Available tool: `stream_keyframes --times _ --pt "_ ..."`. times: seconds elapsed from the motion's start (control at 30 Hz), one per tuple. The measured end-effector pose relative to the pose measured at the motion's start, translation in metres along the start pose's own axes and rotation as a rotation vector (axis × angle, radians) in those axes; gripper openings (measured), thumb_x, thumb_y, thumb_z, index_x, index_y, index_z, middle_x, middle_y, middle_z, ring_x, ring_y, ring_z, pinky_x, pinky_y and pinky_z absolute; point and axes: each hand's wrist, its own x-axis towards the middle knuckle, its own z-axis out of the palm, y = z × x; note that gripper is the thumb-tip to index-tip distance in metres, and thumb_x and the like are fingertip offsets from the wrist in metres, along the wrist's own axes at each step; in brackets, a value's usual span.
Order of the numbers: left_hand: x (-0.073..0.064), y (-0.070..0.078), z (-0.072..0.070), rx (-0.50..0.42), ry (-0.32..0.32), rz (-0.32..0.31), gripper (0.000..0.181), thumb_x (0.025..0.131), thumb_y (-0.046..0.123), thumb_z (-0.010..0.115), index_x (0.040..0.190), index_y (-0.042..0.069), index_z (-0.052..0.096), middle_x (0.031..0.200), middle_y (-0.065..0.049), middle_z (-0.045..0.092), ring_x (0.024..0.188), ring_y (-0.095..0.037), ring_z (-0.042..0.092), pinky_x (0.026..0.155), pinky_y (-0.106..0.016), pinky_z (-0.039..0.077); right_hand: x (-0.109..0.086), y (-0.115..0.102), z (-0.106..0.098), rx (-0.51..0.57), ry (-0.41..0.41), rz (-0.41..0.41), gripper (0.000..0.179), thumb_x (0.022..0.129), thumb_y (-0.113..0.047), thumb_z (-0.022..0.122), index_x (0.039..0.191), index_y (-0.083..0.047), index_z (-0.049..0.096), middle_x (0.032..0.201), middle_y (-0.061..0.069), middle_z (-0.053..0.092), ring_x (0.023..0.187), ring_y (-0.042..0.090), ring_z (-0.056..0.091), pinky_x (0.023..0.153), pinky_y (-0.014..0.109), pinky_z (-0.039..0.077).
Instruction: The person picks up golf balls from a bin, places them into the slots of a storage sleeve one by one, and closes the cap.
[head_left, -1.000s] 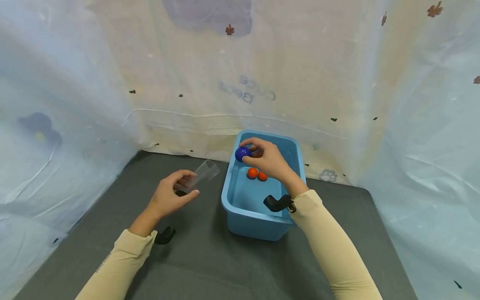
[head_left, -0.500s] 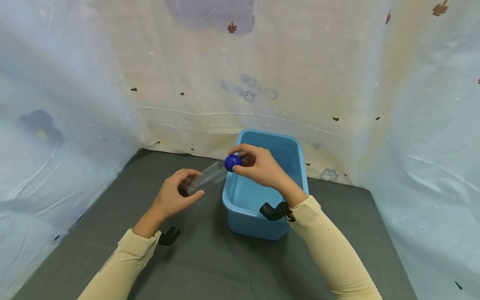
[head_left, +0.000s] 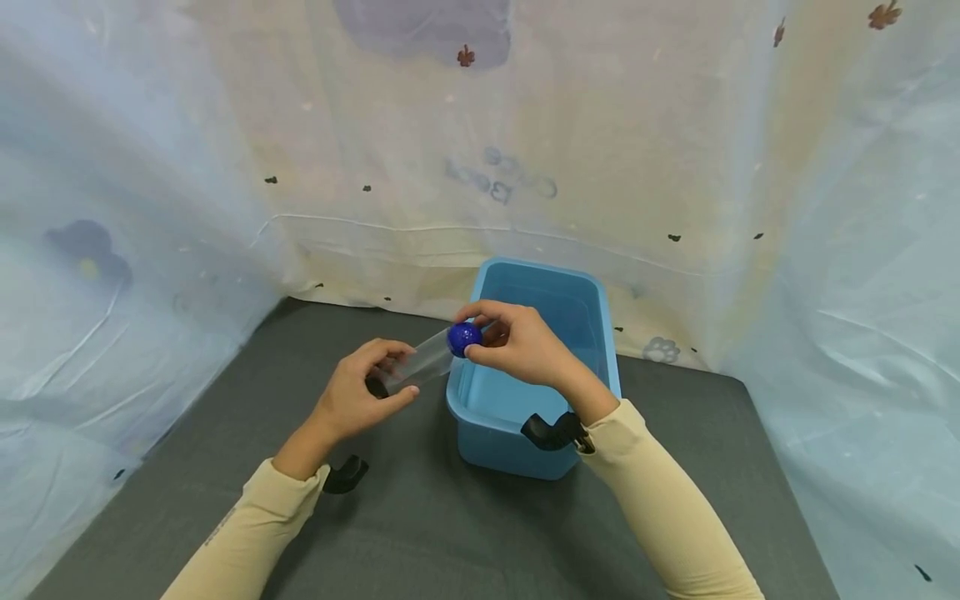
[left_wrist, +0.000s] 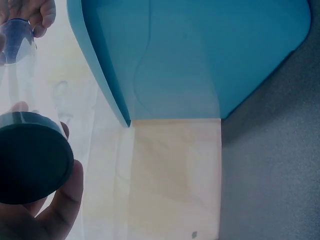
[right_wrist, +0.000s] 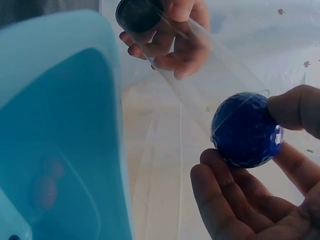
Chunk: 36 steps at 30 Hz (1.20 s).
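Sheeting [head_left: 375,125] printed with leaves and flowers hangs along the far, left and right sides of the dark grey surface [head_left: 420,533]. Black fittings [head_left: 551,433] jut from the cuffs of both my sleeves [head_left: 660,500]. My right hand [head_left: 528,346] stands over the blue tub [head_left: 498,421], which sits on the surface to the right, and in the head view it blocks part of the floor inside. The right wrist view does show two orange balls [right_wrist: 45,191] in there, dim and blurred, close together. The left wrist view faces the black end [left_wrist: 32,162] of the clear tube [head_left: 423,360] full on; from my head, my own fingers partly cover it. I grip that tube, tilted, in my left hand [head_left: 352,396], fingers curled about its left end, the mouth pointing up and right near the tub's left rim. My right hand pinches the blue ball [head_left: 465,339] at that mouth; the right wrist view shows the tube's rim crossing it, so it sits partly inside.
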Motion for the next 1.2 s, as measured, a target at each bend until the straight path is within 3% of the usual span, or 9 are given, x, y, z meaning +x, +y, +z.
stream_keyframes --times 0.37,0.53,0.8,1.03,1.2 --pt "-0.001 0.000 0.003 -0.020 0.031 0.057 0.043 0.072 0.011 0.081 0.112 0.014 0.065 0.098 -0.001 0.065 0.077 -0.013 0.060 0.063 -0.028 0.052 -0.004 0.000 0.002 0.011 -0.041 -0.057 0.035 0.084 -0.015 0.069 0.119 -0.017 0.062 0.111 0.009 0.067 0.081 0.012 0.068 0.075 0.027 0.058" --pt "-0.001 0.005 0.005 -0.029 0.030 0.080 0.043 0.069 0.009 0.082 0.108 0.013 0.066 0.094 -0.002 0.065 0.074 -0.014 0.060 0.058 -0.029 0.051 -0.004 0.000 0.001 -0.004 -0.032 -0.087 0.030 0.085 -0.010 0.066 0.114 -0.014 0.065 0.101 0.008 0.069 0.078 0.012 0.067 0.075 0.028 0.058" --pt "-0.001 0.010 0.007 -0.046 0.079 0.072 0.038 0.064 -0.001 0.079 0.100 -0.002 0.066 0.087 -0.013 0.065 0.069 -0.017 0.055 0.060 -0.029 0.050 -0.004 0.002 -0.001 -0.015 -0.025 -0.104 0.027 0.085 -0.012 0.066 0.113 -0.013 0.066 0.101 0.004 0.070 0.083 0.012 0.067 0.077 0.029 0.057" --pt "-0.004 -0.002 0.008 -0.031 0.095 0.071 0.041 0.065 0.005 0.081 0.104 0.009 0.067 0.091 -0.005 0.065 0.073 -0.009 0.054 0.064 -0.025 0.050 -0.003 0.007 -0.010 0.002 0.002 -0.070 0.027 0.085 -0.012 0.068 0.112 -0.014 0.067 0.109 0.008 0.069 0.090 0.016 0.067 0.081 0.034 0.057" --pt "-0.007 -0.007 0.008 -0.035 0.090 0.090 0.042 0.066 0.008 0.081 0.105 0.010 0.066 0.093 -0.004 0.065 0.073 -0.009 0.055 0.063 -0.025 0.051 0.001 0.020 -0.015 -0.022 0.016 -0.060 0.025 0.086 -0.015 0.068 0.112 -0.015 0.067 0.107 0.004 0.070 0.090 0.017 0.067 0.081 0.034 0.056"
